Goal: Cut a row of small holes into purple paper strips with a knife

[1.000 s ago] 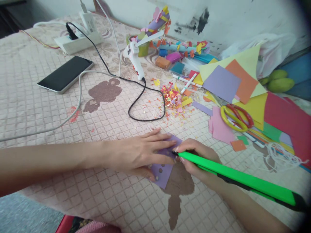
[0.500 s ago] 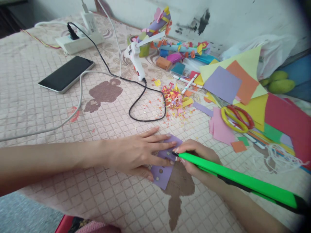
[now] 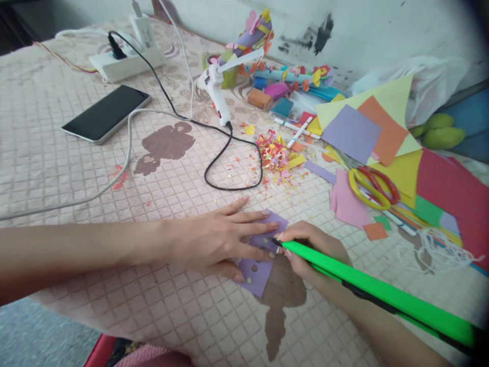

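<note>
My left hand (image 3: 216,242) lies flat with fingers spread across a strip of purple paper (image 3: 262,283), pressing it to the quilted tablecloth. Several small round holes show in the strip, and part of it is hidden under the fingers. My right hand (image 3: 311,244) is closed around the front end of a long bright green utility knife with black parts (image 3: 367,278). Its thin dark tip touches or hovers just over the strip, close beside the left fingers. The knife's rear end reaches toward the lower right, near the camera.
Ahead lie paper scraps (image 3: 275,155), a white glue gun (image 3: 217,97) with its looped black cord, and a phone (image 3: 107,113). Red and yellow scissors (image 3: 370,188), coloured sheets (image 3: 351,133) and white string (image 3: 445,250) are at right. A power strip (image 3: 126,63) stands at back left.
The knife's rear end has dipped slightly at the lower right. Both hands and the paper strip stay nearly in place; the whole view has shifted a little.
</note>
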The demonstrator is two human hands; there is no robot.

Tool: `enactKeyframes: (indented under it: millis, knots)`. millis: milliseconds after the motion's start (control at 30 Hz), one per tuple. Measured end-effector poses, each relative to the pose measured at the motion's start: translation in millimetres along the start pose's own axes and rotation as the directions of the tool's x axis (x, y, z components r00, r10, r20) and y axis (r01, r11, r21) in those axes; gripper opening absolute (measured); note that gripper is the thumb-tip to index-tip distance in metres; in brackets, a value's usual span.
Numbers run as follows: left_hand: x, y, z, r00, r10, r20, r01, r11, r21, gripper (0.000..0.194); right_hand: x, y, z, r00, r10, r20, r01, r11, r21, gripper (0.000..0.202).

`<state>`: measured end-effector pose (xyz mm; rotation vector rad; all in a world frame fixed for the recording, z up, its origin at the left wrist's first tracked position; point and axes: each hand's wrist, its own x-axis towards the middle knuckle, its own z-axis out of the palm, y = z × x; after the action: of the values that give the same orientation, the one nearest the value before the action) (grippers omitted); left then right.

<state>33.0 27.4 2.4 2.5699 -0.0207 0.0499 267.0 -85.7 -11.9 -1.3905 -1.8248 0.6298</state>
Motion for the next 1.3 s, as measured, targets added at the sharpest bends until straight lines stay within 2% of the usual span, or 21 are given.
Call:
enactKeyframes:
  millis: [200,500,667,900,1100,1300]
  knots:
    - [0.3,-0.2,-0.2,1.000,0.012,0.005,-0.012,1.000,0.023,0.052,-4.0,-7.1,3.2,0.999,0.031,-0.045,-0.032,0.999,-0.025,0.019]
    - [-0.8,1.8,-1.1,0.999,-0.026,0.033,0.024,0.997,0.076,0.053,-0.5,-15.3,2.7,0.994,-0.036,-0.106,0.029,0.997,-0.071,0.015]
    - [-1.5,2.3,0.7,1.000,-0.012,0.018,0.010,0.993,0.121,0.053,1.3,-19.4,0.2,0.998,-0.025,-0.059,0.020,0.996,-0.081,0.014]
    - [-1.8,3.0,1.0,1.000,0.002,0.007,-0.003,0.988,0.156,0.052,-2.5,-21.4,0.2,0.998,0.024,-0.050,-0.028,0.996,-0.086,0.014]
    - [-0.9,12.2,7.5,0.998,-0.061,-0.023,0.064,0.982,0.178,0.050,-2.6,-26.0,1.3,0.997,0.038,-0.073,-0.044,0.995,-0.086,0.013]
    - [-3.7,7.8,3.5,0.998,0.005,0.059,-0.016,0.981,0.192,0.056,-7.6,-24.4,3.2,0.996,0.029,-0.080,-0.034,0.998,-0.058,0.014]
